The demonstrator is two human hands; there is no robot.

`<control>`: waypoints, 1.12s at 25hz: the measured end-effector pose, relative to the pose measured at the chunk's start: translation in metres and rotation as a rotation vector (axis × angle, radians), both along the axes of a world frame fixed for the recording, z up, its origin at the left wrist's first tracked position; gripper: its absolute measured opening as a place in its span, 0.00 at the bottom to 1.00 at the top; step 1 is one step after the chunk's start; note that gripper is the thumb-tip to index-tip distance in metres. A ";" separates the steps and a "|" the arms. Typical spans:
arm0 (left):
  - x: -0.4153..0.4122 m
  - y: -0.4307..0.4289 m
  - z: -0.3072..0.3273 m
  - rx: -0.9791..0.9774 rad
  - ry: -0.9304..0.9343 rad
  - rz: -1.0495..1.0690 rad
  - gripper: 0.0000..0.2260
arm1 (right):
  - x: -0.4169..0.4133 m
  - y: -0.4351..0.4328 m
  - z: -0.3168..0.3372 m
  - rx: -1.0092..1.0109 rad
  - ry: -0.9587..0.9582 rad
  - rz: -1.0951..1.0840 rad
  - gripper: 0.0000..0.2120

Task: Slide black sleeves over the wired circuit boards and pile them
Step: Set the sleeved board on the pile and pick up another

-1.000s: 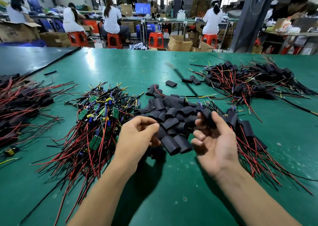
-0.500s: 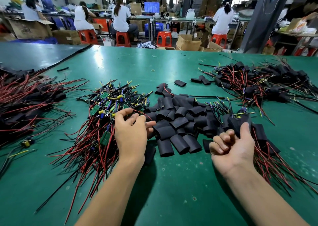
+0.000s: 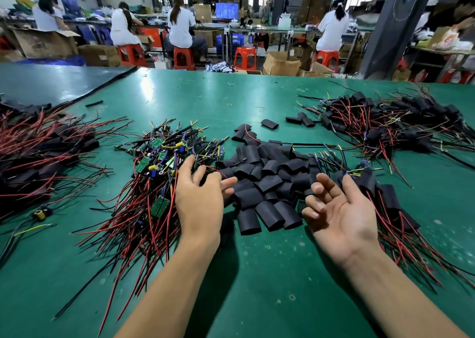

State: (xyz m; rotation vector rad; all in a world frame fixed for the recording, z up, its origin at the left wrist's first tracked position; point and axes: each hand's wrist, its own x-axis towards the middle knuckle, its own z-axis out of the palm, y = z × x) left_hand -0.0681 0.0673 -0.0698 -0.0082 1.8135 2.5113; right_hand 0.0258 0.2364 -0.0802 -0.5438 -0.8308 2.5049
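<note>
Left of centre on the green table [image 3: 257, 299] lies the tangle of wired circuit boards [image 3: 154, 183] — the left hand [image 3: 199, 198] is over its right edge, grip slack, fingers spread. The black sleeves [image 3: 267, 180] are heaped at centre. Right of them the right hand [image 3: 339, 214] is palm up, grip loose and empty — beside the sleeved boards [image 3: 388, 198].

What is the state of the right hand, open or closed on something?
Open. The right hand is turned palm up, fingers relaxed and empty, just right of the pile of black sleeves.
</note>
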 end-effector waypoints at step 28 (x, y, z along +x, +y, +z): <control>-0.008 -0.005 0.001 0.230 -0.331 -0.212 0.03 | -0.005 0.006 -0.019 0.686 -0.297 -0.142 0.11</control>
